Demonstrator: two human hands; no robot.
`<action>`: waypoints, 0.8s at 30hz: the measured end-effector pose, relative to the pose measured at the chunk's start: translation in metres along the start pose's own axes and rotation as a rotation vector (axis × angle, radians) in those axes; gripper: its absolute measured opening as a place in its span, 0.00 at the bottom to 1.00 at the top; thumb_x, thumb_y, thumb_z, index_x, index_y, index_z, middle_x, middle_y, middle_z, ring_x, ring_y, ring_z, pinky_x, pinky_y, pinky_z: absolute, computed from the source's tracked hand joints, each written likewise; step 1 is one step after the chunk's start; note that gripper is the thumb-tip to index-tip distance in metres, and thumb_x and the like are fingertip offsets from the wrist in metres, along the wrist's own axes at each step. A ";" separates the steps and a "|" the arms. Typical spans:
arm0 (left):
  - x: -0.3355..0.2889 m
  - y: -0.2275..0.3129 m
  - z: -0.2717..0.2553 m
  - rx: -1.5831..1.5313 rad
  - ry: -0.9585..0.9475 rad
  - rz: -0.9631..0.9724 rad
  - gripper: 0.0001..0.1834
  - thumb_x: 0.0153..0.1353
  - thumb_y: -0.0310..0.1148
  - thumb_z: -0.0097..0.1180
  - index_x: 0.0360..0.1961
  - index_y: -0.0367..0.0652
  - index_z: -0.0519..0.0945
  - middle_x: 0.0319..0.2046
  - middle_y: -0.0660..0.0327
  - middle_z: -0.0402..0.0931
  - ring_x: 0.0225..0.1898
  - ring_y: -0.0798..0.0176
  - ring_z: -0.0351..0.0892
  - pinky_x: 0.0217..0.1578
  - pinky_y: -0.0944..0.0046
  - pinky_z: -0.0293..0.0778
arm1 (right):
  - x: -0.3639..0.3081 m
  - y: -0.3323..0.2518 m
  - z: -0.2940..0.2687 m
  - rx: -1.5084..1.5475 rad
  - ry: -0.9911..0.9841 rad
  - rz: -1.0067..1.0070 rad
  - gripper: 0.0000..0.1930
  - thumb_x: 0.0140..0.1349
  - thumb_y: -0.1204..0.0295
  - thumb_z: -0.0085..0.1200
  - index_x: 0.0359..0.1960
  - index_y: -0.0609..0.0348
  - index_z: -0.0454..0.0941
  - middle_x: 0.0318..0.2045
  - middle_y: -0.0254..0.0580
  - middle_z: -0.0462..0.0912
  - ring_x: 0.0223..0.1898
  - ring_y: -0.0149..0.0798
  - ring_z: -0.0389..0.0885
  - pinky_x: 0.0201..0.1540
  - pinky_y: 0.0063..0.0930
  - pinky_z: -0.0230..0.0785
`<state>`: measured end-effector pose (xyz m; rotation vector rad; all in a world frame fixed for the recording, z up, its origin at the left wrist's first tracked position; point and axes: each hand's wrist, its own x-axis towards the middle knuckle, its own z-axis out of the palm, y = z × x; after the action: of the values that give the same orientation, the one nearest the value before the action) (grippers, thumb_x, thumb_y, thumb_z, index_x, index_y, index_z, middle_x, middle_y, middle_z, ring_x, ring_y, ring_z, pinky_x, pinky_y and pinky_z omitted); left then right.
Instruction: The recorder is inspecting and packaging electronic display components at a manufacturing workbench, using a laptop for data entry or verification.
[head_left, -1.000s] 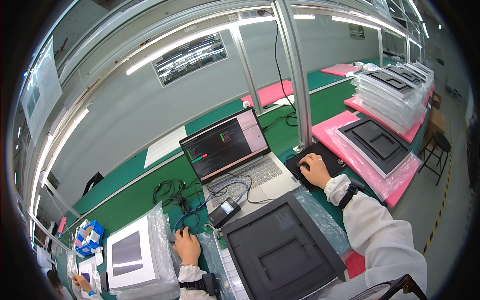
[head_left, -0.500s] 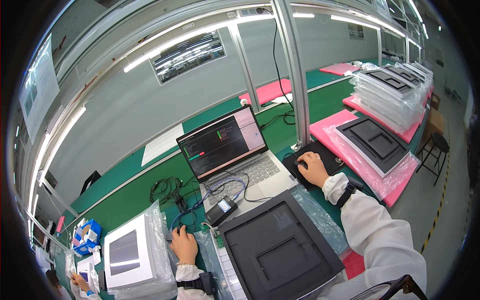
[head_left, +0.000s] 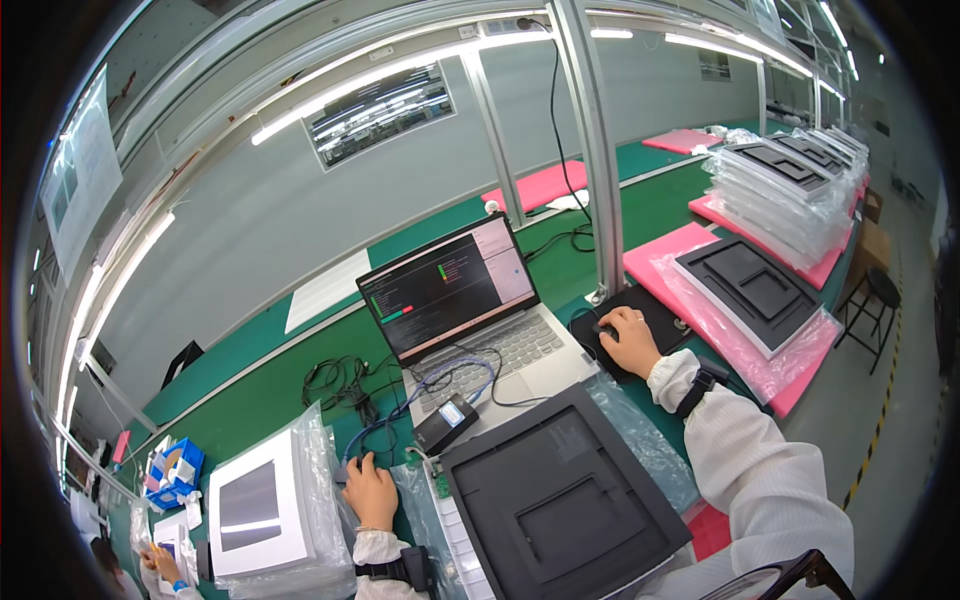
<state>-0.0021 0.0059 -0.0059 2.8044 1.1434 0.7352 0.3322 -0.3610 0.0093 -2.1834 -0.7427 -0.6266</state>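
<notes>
We look down at a green tabletop (head_left: 235,405) where an open laptop (head_left: 450,290) shows a dark screen with a lighter strip at its right. To the right of the laptop, our right hand (head_left: 630,342) curls over a black mouse (head_left: 607,331), grasping it lightly on a dark mouse pad (head_left: 655,318). To the left of the laptop and nearer us, our left hand (head_left: 371,497) is bent, its fingertips by a cable end; we cannot tell whether it grips anything. Directly in front of the laptop lies a black moulded panel (head_left: 570,490), covering part of its near edge from view, with neither hand on it. A small black box (head_left: 446,425) rests on the laptop's near left corner, and tangled cables (head_left: 345,385) lie to the laptop's left. Farther left sits a white-framed panel (head_left: 255,505) on clear plastic; well right of the laptop, a second black panel (head_left: 750,290) lies over pink foam. Over the last second almost nothing has changed: both hands keep their places, so we judge the work is steady at the mouse, with the panel left unhandled.
</notes>
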 end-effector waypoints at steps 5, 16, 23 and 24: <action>0.000 -0.001 0.000 -0.009 0.000 -0.004 0.20 0.57 0.34 0.47 0.52 0.48 0.76 0.56 0.48 0.67 0.45 0.44 0.75 0.48 0.45 0.64 | 0.000 0.000 0.001 0.003 0.010 0.001 0.10 0.51 0.68 0.56 0.35 0.55 0.79 0.40 0.42 0.75 0.49 0.51 0.71 0.51 0.42 0.67; -0.001 0.000 -0.001 -0.006 -0.018 -0.006 0.20 0.57 0.34 0.47 0.52 0.47 0.75 0.56 0.49 0.66 0.47 0.43 0.74 0.48 0.45 0.64 | 0.000 0.002 0.000 -0.020 0.021 -0.001 0.10 0.50 0.68 0.54 0.35 0.56 0.79 0.40 0.42 0.75 0.48 0.51 0.71 0.50 0.42 0.67; 0.000 0.000 -0.001 -0.011 -0.016 -0.006 0.20 0.57 0.34 0.47 0.52 0.48 0.75 0.57 0.49 0.66 0.46 0.44 0.74 0.48 0.45 0.64 | 0.000 0.002 0.001 -0.021 0.034 0.003 0.11 0.50 0.69 0.55 0.35 0.56 0.78 0.40 0.42 0.75 0.48 0.51 0.71 0.50 0.42 0.67; 0.000 0.000 0.000 -0.012 -0.016 -0.005 0.20 0.57 0.34 0.47 0.52 0.48 0.75 0.57 0.49 0.66 0.46 0.44 0.74 0.48 0.45 0.64 | -0.001 0.002 0.001 -0.019 0.034 0.005 0.10 0.50 0.69 0.55 0.35 0.56 0.79 0.40 0.42 0.75 0.48 0.51 0.71 0.50 0.42 0.67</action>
<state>-0.0023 0.0065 -0.0055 2.7915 1.1400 0.7146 0.3331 -0.3611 0.0075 -2.1856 -0.7165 -0.6684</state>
